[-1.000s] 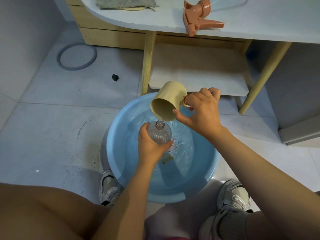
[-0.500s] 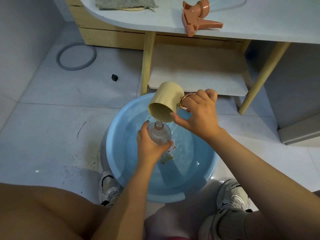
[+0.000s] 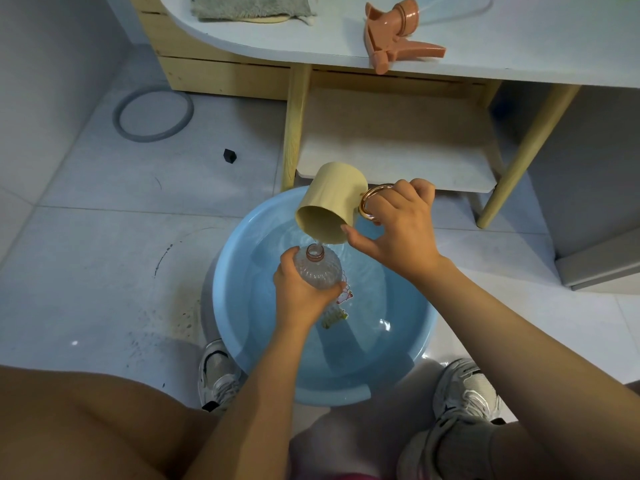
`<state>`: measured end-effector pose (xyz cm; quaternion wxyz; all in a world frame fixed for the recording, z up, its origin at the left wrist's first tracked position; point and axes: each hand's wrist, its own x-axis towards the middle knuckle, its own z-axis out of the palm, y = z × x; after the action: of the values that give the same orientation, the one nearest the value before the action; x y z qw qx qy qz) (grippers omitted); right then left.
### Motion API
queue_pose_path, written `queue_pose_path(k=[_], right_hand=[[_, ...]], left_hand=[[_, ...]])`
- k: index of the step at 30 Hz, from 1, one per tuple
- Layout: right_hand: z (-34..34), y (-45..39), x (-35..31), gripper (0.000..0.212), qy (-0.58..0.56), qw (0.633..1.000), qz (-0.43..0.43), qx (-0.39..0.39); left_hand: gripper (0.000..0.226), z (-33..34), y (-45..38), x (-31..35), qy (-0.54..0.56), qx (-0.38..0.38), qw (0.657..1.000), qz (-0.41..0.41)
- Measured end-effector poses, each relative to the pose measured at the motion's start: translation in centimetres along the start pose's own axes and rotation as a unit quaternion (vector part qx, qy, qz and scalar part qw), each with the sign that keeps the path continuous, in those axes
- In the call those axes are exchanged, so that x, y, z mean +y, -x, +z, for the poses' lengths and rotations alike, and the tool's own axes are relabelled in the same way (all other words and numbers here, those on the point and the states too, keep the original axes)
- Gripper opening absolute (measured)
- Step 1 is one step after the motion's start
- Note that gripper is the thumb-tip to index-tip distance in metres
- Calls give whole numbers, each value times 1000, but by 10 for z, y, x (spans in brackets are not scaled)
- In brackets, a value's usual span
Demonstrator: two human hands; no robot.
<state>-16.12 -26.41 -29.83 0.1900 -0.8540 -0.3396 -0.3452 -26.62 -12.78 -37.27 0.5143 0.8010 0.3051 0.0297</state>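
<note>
The cup [image 3: 332, 199] has drifted a little to the left since a moment ago, and the bottle's mouth, half hidden under the cup's rim before, now shows in full just below it. A person crouches over a round blue basin [image 3: 332, 393] of water on a tiled floor. Their right hand [image 3: 398, 230] holds the pale yellow cup tipped on its side, fingers curled through its golden ring handle [image 3: 367, 202] and the thumb pressed against the cup's rim. A thin trickle of water falls from the rim toward the bottle. The left hand [image 3: 298, 289] is wrapped around the shoulder of a clear plastic bottle [image 3: 320, 268], holding it upright over the middle of the basin, open neck pointing up. A white shoe [image 3: 218, 372] sits on either side of the basin. Behind it stands a table [image 3: 485, 46] with wooden legs. A pink spray-bottle head [image 3: 391, 39] and a grey cloth [image 3: 249, 6] lie on top. A grey ring [image 3: 152, 114] lies on the floor to the left.
</note>
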Motion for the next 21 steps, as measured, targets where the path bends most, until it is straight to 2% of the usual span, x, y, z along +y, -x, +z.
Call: queue_pose_path(k=[14,17,21], right_hand=[[-1,0,-2,40,-40,999,-20,10],[0,1,-1,41,-22,1000,15,3],[6,6,4,44,7,993,114,-37]], left_hand=[[95,1,3,5,12,7,1000,7],[95,1,3,2,27,14,1000,1],[93,-1,3,-3,37,16,999,-3]])
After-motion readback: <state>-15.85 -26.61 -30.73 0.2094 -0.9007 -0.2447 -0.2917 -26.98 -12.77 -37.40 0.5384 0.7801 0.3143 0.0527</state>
